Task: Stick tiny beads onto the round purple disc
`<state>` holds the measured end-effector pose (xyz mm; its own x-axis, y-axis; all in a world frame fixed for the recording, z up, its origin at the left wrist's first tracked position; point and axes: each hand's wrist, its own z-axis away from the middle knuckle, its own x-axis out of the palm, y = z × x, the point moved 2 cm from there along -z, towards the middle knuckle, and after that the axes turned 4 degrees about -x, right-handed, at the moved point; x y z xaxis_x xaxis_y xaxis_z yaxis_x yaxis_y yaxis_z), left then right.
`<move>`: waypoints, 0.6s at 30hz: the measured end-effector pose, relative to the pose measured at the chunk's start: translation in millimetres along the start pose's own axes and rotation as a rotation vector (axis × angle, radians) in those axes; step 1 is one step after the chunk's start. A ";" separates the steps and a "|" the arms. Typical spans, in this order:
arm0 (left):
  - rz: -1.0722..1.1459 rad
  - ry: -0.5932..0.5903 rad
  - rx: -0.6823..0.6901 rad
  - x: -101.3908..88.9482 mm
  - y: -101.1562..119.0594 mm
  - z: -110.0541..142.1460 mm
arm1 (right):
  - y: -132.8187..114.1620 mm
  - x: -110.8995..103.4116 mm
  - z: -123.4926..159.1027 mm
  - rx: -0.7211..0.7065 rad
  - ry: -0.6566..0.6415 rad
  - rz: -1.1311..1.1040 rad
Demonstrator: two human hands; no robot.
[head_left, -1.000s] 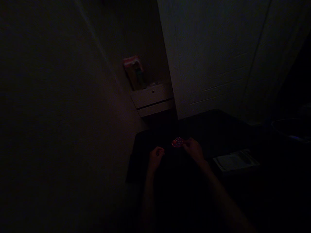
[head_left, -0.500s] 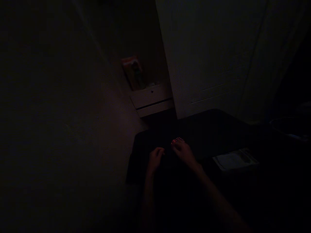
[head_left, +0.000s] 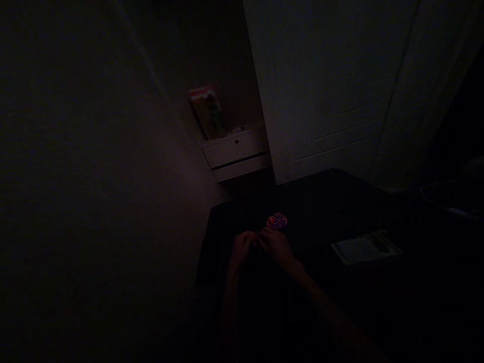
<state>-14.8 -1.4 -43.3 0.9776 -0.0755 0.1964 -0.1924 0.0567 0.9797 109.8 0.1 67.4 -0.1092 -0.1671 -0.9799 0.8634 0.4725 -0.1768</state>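
The room is very dark. On a black table [head_left: 333,201] lies a small round object with red and purple dots [head_left: 277,221]. My right hand [head_left: 277,247] rests just in front of it, fingers curled. My left hand [head_left: 242,248] sits beside the right, fingertips meeting it, fingers bent in a loose pinch. What either hand holds, if anything, is too dark to make out.
A pale flat packet or booklet [head_left: 365,247] lies on the table to the right. A white drawer unit [head_left: 238,154] stands at the back with a red-topped box [head_left: 207,112] on it. White walls rise behind. A dark round vessel [head_left: 449,196] is at far right.
My right hand has drawn back from the dotted object toward me and to the left, meeting my left hand. The dotted object now shows uncovered. My left hand has barely moved.
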 end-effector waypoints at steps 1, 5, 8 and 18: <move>-0.006 -0.006 0.006 0.1 -0.3 -0.2 | -0.5 0.5 0.0 -0.002 -0.006 0.015; -0.060 -0.002 0.001 0.5 -1.9 -0.9 | 0.7 4.8 -1.0 -0.003 -0.035 0.046; -0.103 0.009 -0.027 1.0 -1.0 0.0 | 3.2 6.8 -1.9 0.030 -0.068 0.063; -0.043 -0.009 -0.040 4.1 2.7 1.5 | 5.9 3.5 -1.6 0.084 -0.041 -0.025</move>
<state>-11.5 -3.0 -39.8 0.9841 -0.0873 0.1546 -0.1465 0.0929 0.9848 113.8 3.6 62.8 -0.1124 -0.2143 -0.9703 0.8989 0.3942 -0.1912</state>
